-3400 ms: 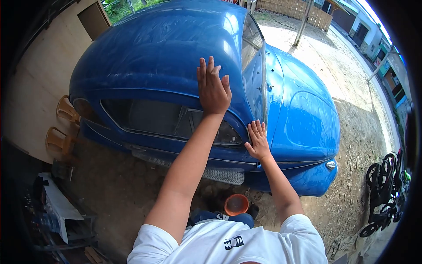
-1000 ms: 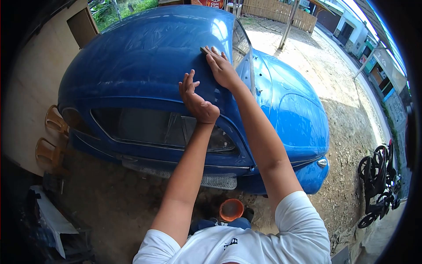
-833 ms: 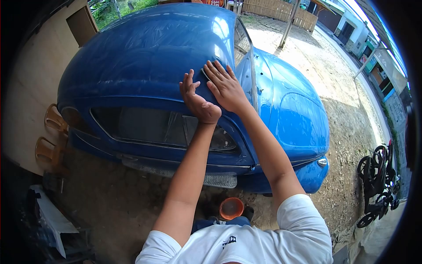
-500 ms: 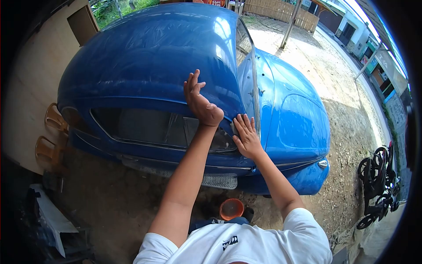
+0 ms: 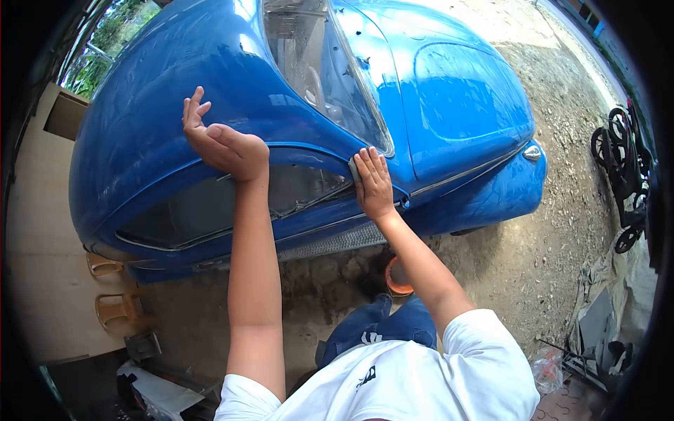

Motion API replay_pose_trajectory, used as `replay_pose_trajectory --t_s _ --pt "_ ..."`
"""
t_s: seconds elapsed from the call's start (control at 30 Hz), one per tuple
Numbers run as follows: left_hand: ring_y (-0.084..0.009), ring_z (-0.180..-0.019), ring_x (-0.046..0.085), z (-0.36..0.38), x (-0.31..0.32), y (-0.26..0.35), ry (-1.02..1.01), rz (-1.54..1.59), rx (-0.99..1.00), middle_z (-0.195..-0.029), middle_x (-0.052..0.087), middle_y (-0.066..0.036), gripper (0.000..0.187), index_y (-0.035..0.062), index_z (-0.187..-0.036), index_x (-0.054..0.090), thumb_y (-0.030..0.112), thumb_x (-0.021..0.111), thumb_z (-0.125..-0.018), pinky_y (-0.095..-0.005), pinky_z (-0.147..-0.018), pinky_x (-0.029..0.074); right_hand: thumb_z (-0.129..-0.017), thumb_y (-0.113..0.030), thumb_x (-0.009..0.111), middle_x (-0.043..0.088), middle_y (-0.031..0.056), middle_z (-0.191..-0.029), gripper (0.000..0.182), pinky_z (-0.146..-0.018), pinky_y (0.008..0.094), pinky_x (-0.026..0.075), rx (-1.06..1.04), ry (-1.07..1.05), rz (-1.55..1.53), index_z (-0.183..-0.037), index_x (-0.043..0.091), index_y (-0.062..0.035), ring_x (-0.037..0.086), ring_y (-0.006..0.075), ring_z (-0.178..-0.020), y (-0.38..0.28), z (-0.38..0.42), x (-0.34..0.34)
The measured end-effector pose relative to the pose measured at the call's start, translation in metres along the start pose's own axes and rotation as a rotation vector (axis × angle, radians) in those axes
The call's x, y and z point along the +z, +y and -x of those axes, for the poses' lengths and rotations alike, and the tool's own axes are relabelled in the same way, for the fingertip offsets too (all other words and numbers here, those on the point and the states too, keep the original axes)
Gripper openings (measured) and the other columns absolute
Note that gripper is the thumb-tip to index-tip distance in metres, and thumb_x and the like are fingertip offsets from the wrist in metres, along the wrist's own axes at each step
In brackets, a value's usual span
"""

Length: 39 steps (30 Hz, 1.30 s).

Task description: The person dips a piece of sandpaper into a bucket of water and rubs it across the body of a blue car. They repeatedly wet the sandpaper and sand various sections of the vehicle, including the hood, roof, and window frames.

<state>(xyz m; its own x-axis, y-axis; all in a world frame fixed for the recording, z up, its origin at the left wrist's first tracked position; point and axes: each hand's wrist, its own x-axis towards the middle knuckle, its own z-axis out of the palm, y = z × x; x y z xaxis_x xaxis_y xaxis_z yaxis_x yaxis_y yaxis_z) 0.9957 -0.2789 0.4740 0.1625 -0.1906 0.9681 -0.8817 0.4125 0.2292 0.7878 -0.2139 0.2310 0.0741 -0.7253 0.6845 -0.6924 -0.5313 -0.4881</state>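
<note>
A blue rounded car (image 5: 151, 133) with dull, smeared streaks on its paint fills the view in front of me. My right hand (image 5: 373, 184) lies flat on the front pillar, between the windshield (image 5: 316, 63) and the side window (image 5: 189, 210). Under its fingers a small grey pad (image 5: 354, 170) is pressed against the paint, its edge peeking out on the left. My left hand (image 5: 228, 149) is raised with the wrist bent back and fingers spread, overlapping the roof edge above the side window, and holds nothing.
By my feet stands an orange bucket (image 5: 399, 279), partly covered by my right forearm. Brown plastic chairs (image 5: 118, 313) are at the left beside a pale board wall (image 5: 42, 259). Black wheeled vehicles (image 5: 621, 165) stand at the right on gravelly ground.
My view has turned and moved closer to the windshield. My right hand stays on the front pillar with the pad, its fingers more upright. My left hand remains raised, farther left in view.
</note>
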Motion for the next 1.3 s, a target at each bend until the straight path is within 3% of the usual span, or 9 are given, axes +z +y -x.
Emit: replay_pose_trajectory --t_s 0.17,0.3,0.43,0.5,0.63,0.73,1.0,1.13,1.3 --pt "-0.0407 -0.144 0.045 0.100 0.004 0.062 -0.117 0.246 0.065 -0.137 0.060 -0.025 0.049 0.0038 -0.117 0.046 0.041 0.014 -0.115 -0.0578 -0.124 0.022 -0.098 -0.008 0.058 0.040 0.0127 -0.166 0.068 -0.127 0.0508 0.025 0.429 -0.132 0.129 -0.162 0.037 -0.0108 0.034 0.0347 -0.155 0.063 0.130 -0.015" --pt "-0.0435 -0.144 0.045 0.294 -0.040 0.132 -0.736 0.624 0.066 -0.138 0.062 -0.024 0.044 0.0087 -0.117 0.046 0.051 0.036 -0.110 -0.0585 -0.125 0.021 -0.107 -0.014 0.049 0.040 0.0199 -0.164 0.058 -0.126 0.0468 0.028 0.743 -0.185 -0.070 -0.163 0.034 -0.0075 0.036 0.0383 -0.153 0.085 0.216 -0.065" --pt "-0.0420 -0.141 0.049 0.459 -0.108 0.178 -1.295 0.782 -0.179 -0.140 0.062 -0.018 0.037 0.0056 -0.124 0.054 0.026 0.070 -0.097 -0.0596 -0.121 0.030 -0.114 -0.035 0.042 0.045 0.0227 -0.157 0.056 -0.120 0.0419 0.035 1.197 0.014 -0.192 -0.159 0.039 -0.0007 0.048 0.0369 -0.143 0.104 0.346 -0.093" --pt "-0.0382 -0.140 0.051 0.511 -0.137 0.191 -1.554 0.713 -0.316 -0.141 0.061 -0.018 0.045 0.0031 -0.132 0.056 0.023 0.072 -0.095 -0.0573 -0.121 0.032 -0.112 -0.045 0.049 0.048 0.0188 -0.149 0.059 -0.113 0.0384 0.041 1.495 0.117 -0.201 -0.151 0.048 -0.0010 0.054 0.0282 -0.132 0.112 0.422 -0.103" --pt "-0.0374 -0.137 0.053 0.616 -0.165 0.203 -1.858 0.591 -0.422 -0.141 0.060 -0.019 0.051 0.0004 -0.137 0.056 0.028 0.070 -0.097 -0.0488 -0.118 0.037 -0.101 -0.018 0.070 0.064 0.0102 -0.132 0.047 -0.106 0.0324 0.046 1.792 0.315 -0.570 -0.143 0.054 -0.0015 0.061 0.0200 -0.124 0.119 0.509 -0.125" --pt "-0.0366 -0.129 0.060 0.697 -0.170 0.205 -2.092 0.521 -0.544 -0.135 0.065 -0.021 0.050 -0.0019 -0.138 0.056 0.029 0.065 -0.100 -0.0448 -0.112 0.044 -0.100 -0.012 0.068 0.066 0.0109 -0.128 0.045 -0.105 0.0332 0.047 1.737 0.306 -0.480 -0.142 0.053 -0.0012 0.062 0.0205 -0.121 0.140 0.592 -0.091" --pt "-0.0409 -0.130 0.059 0.936 -0.156 0.174 -2.043 0.321 -0.901 -0.137 0.061 -0.027 0.036 -0.0008 -0.138 0.057 0.015 0.044 -0.108 -0.0462 -0.109 0.047 -0.099 -0.010 0.055 0.056 0.0182 -0.152 0.046 -0.114 0.0430 0.044 1.617 -0.618 -0.305 -0.144 0.062 -0.0113 0.051 0.0402 -0.142 0.223 0.693 0.051" --pt "-0.0396 -0.134 0.056 1.025 -0.137 0.161 -2.137 0.101 -0.674 -0.142 0.058 -0.027 0.042 -0.0035 -0.143 0.053 0.012 0.038 -0.106 -0.0473 -0.115 0.044 -0.100 -0.019 0.051 0.048 0.0108 -0.161 0.052 -0.124 0.0499 0.032 0.694 -0.827 0.465 -0.151 0.055 -0.0160 0.042 0.0324 -0.150 0.254 0.747 0.125" --pt "-0.0321 -0.136 0.056 1.055 -0.119 0.146 -2.516 -0.018 -0.156 -0.141 0.061 -0.021 0.040 0.0000 -0.136 0.061 0.014 0.040 -0.105 -0.0456 -0.118 0.041 -0.100 -0.020 0.050 0.051 0.0055 -0.157 0.047 -0.121 0.0492 0.034 0.757 -1.029 0.470 -0.146 0.058 -0.0180 0.043 0.0279 -0.149 0.269 0.798 0.152"
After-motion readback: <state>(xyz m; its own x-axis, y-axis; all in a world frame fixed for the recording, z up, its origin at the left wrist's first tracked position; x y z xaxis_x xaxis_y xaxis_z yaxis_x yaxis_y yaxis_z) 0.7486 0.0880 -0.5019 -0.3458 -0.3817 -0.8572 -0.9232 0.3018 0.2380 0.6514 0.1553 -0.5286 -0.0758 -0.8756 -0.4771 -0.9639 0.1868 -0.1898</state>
